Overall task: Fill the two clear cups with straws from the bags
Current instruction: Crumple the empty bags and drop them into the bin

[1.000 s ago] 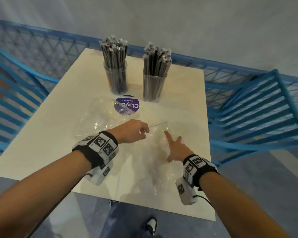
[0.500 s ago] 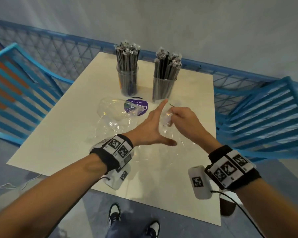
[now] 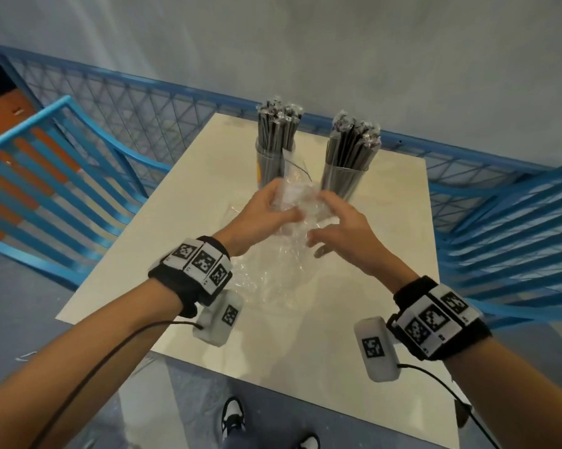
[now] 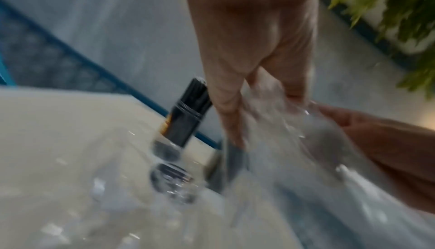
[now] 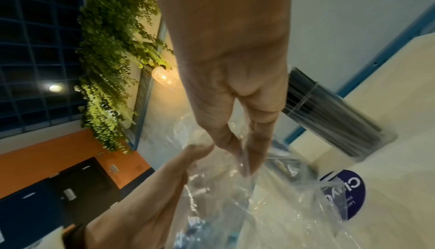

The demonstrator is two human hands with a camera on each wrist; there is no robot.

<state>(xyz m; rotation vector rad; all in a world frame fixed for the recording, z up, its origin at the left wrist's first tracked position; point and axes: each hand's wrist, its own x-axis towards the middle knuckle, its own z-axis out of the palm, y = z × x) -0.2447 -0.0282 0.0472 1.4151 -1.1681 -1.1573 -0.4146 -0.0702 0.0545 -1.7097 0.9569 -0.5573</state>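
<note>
Two clear cups stand at the back of the cream table [image 3: 389, 254], the left cup [image 3: 274, 157] and the right cup [image 3: 344, 176], both packed with dark wrapped straws. In front of them, above the table, both hands hold crumpled clear plastic bags [image 3: 297, 196]. My left hand [image 3: 286, 210] grips the bunch from the left, its fingers [image 4: 226, 115] curled into the plastic. My right hand [image 3: 321, 215] pinches the plastic [image 5: 223, 178] from the right. The bags trail down to the tabletop. A purple round sticker [image 5: 346, 195] shows through the plastic. I see no straws in the bags.
A blue slatted chair [image 3: 62, 176] stands at the table's left and another [image 3: 516, 241] at its right. A blue mesh railing [image 3: 143, 102] runs behind the table against a grey wall. The person's shoes [image 3: 232, 413] show below the near edge.
The left hand, flat and open before, now grips the plastic. Both hands have gathered the bags and lifted them off the table, closer to the cups.
</note>
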